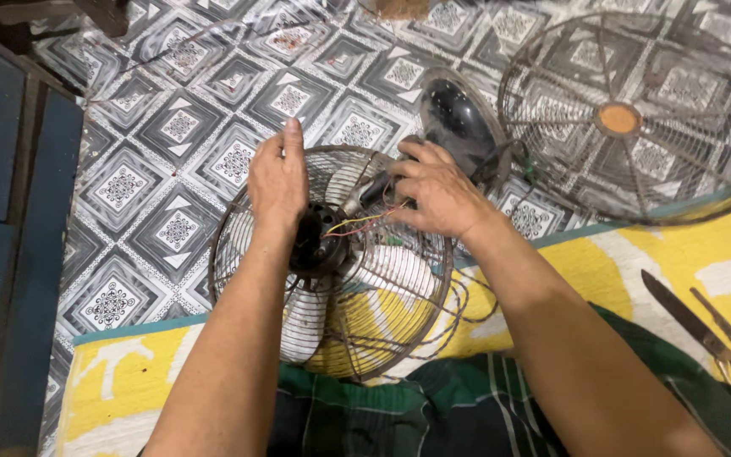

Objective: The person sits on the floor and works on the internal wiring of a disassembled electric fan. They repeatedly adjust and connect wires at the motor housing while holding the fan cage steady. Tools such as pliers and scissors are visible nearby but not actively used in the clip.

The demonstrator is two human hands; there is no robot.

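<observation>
1. Fan motor [319, 241] sat at the centre of the rusty wire guard [332, 262], which lay across your lap and the yellow mat [129, 381], with white blades [306, 326] behind the wires.
2. Your left hand [277, 182] rested flat and unclenched on the guard's top rim beside the motor, gripping nothing that showed.
3. Your right hand [437, 190] had its fingers curled at the motor's back, among thin red and yellow wires [365, 220]; whether it pinched one, you could not tell from the view.
4. Those thin wires looked easy to tear loose if you tugged or twisted the motor.
5. Rusty guard wires could have scratched your forearms.
6. The guard might have rolled off your lap, being held only lightly.
7. No containers showed; a second guard [636, 118] and a dark cover [458, 123] lay on the patterned floor, with long metal tools [704, 334] on the mat at your right.
</observation>
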